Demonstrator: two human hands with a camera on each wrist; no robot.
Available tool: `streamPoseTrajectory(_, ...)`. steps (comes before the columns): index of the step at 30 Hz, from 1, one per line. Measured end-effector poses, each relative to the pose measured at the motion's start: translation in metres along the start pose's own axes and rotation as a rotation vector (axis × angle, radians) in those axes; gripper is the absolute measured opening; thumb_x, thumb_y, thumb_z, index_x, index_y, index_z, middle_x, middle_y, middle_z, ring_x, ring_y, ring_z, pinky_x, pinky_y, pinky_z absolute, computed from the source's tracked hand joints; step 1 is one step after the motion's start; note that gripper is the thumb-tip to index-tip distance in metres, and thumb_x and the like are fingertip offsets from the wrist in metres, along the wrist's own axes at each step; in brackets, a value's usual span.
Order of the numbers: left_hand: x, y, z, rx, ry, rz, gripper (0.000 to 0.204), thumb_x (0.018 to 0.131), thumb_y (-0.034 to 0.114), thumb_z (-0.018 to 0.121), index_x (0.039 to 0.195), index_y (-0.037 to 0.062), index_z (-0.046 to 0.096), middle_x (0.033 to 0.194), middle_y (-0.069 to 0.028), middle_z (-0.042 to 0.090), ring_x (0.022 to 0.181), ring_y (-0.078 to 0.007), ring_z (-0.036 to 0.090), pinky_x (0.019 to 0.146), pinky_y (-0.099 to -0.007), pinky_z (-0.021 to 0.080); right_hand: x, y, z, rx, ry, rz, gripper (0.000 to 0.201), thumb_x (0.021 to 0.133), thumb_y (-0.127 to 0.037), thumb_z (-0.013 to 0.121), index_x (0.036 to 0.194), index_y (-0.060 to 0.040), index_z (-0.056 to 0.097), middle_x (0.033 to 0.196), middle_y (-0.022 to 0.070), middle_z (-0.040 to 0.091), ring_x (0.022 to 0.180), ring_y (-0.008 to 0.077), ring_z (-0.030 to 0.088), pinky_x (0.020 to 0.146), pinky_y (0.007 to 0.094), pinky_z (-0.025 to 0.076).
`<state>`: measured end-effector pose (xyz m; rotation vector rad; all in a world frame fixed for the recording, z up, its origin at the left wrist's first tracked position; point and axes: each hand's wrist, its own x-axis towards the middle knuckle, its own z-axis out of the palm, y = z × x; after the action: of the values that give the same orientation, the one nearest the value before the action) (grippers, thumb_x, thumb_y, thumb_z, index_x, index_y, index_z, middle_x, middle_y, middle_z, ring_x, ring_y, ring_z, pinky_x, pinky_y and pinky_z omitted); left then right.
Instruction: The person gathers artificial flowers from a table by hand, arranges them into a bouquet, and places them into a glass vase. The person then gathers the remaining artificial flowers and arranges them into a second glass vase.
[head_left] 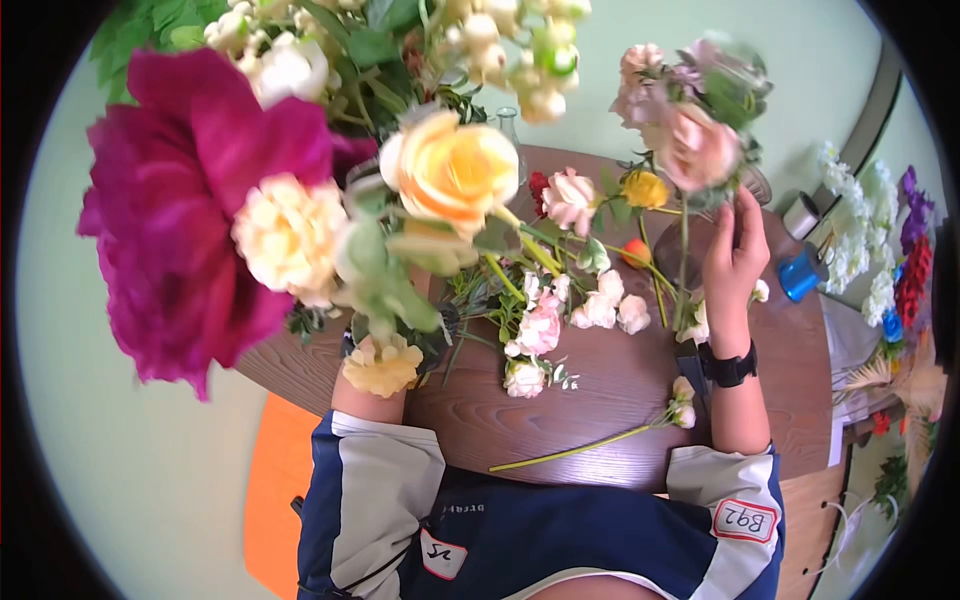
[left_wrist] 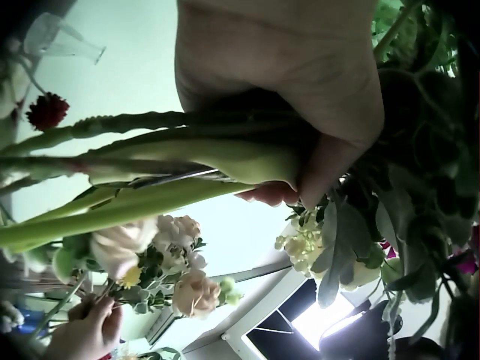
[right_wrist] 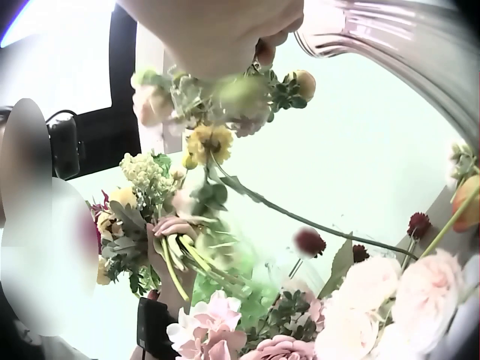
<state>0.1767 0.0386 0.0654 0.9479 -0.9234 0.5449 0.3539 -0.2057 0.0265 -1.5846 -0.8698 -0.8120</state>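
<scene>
My left hand (left_wrist: pixel 277 67) grips a bundle of thick green stems (left_wrist: pixel 165 199) in its curled fingers. Above it spreads a large bouquet (right_wrist: pixel 127 217), which hides most of that hand in the head view. The bouquet carries a big magenta bloom (head_left: pixel 190 210), a yellow-orange rose (head_left: pixel 455 170), a cream ruffled flower (head_left: pixel 290 238) and pale berries. Held up over the table's right side, my right hand (head_left: pixel 738 250) pinches the stem of a spray of pale pink roses (head_left: pixel 695 145) with green leaves. That spray is blurred at its top.
On the brown table (head_left: pixel 600 385) lie pink rose sprays (head_left: pixel 540 325), a yellow flower (head_left: pixel 645 188) and a cut budded stem (head_left: pixel 590 445). A glass vase (head_left: pixel 508 130) stands at the back. A blue spool (head_left: pixel 800 275) sits at the right edge, with more flowers (head_left: pixel 880 240) beyond.
</scene>
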Motion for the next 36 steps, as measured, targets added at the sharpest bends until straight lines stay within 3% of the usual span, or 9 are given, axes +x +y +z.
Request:
streamPoseTrajectory(16,0.001,-0.034,-0.005,-0.019,0.029,-0.103,0.029,0.070,0.021,0.070,0.081,0.0068,0.047,0.064,0.0014,0.039,0.060,-0.0113,0.041,0.061,-0.0243,0.033,-0.001,-0.014,-0.002,0.719,0.174,0.345,0.020,0.092,-0.012,0.047,0.110,-0.0075,0.042,0.078,0.0005,0.049,0.054,0.0040,0.038,0.046,0.0182,0.028)
streamPoseTrajectory(21,-0.006,-0.042,-0.003,-0.023,0.061,-0.127,0.029,0.070,0.021,0.070,0.080,0.0069,0.047,0.064,0.0014,0.040,0.060,-0.0113,0.041,0.062,-0.0241,0.033,-0.057,-0.037,0.025,1.002,-0.112,0.544,0.024,0.096,-0.022,0.038,0.117,-0.0101,0.034,0.078,-0.0006,0.047,0.057,0.0047,0.038,0.047,0.0166,0.030)
streamPoseTrajectory(23,-0.006,-0.047,0.000,-0.028,0.070,-0.143,0.029,0.070,0.021,0.070,0.080,0.0069,0.047,0.064,0.0014,0.040,0.060,-0.0112,0.041,0.062,-0.0240,0.033,-0.063,-0.050,0.024,0.836,-0.334,0.284,0.026,0.096,-0.019,0.035,0.118,-0.0059,0.034,0.076,-0.0013,0.045,0.057,0.0042,0.037,0.048,0.0164,0.030)
streamPoseTrajectory(24,-0.007,-0.051,0.001,-0.031,0.075,-0.151,0.029,0.070,0.021,0.070,0.080,0.0069,0.047,0.064,0.0014,0.040,0.060,-0.0112,0.041,0.062,-0.0240,0.033,-0.074,-0.048,0.029,0.945,-0.349,0.457,0.028,0.096,-0.018,0.035,0.120,-0.0045,0.033,0.076,-0.0010,0.045,0.059,0.0035,0.038,0.049,0.0162,0.031)
streamPoseTrajectory(26,-0.007,-0.059,0.003,-0.035,0.078,-0.164,0.029,0.070,0.021,0.070,0.080,0.0070,0.047,0.064,0.0014,0.040,0.060,-0.0112,0.041,0.062,-0.0239,0.033,-0.083,-0.047,0.024,0.338,-0.422,0.146,0.028,0.096,-0.018,0.035,0.120,-0.0035,0.033,0.080,-0.0007,0.045,0.062,0.0025,0.039,0.053,0.0152,0.034)
streamPoseTrajectory(30,-0.009,-0.067,0.007,-0.051,0.088,-0.194,0.029,0.069,0.021,0.070,0.080,0.0071,0.047,0.064,0.0014,0.040,0.060,-0.0111,0.041,0.062,-0.0238,0.033,-0.077,-0.048,0.025,0.774,-0.307,0.444,0.022,0.095,-0.013,0.037,0.114,-0.0019,0.039,0.080,-0.0001,0.046,0.060,0.0059,0.040,0.054,0.0185,0.038)
streamPoseTrajectory(31,-0.010,-0.069,0.009,-0.056,0.089,-0.199,0.029,0.069,0.021,0.070,0.080,0.0071,0.047,0.064,0.0014,0.040,0.060,-0.0111,0.041,0.062,-0.0238,0.033,-0.084,-0.019,0.032,0.813,-0.446,0.887,0.018,0.095,-0.014,0.037,0.106,-0.0019,0.043,0.079,0.0032,0.046,0.061,0.0084,0.040,0.061,0.0199,0.041)
streamPoseTrajectory(35,-0.010,-0.081,0.013,-0.065,0.091,-0.221,0.029,0.069,0.020,0.071,0.079,0.0072,0.047,0.064,0.0014,0.040,0.060,-0.0110,0.041,0.062,-0.0237,0.033,-0.095,-0.023,0.027,0.566,-0.569,0.541,0.028,0.088,-0.011,0.049,0.114,-0.0014,0.052,0.101,0.0128,0.060,0.090,0.0199,0.058,0.075,0.0300,0.047)
streamPoseTrajectory(36,-0.011,-0.083,0.014,-0.065,0.096,-0.231,0.029,0.069,0.020,0.071,0.079,0.0072,0.047,0.064,0.0014,0.040,0.060,-0.0110,0.041,0.062,-0.0236,0.033,-0.114,0.012,0.048,0.067,-0.332,-0.009,0.022,0.086,-0.009,0.052,0.107,-0.0002,0.054,0.092,0.0120,0.060,0.081,0.0193,0.058,0.072,0.0304,0.047)
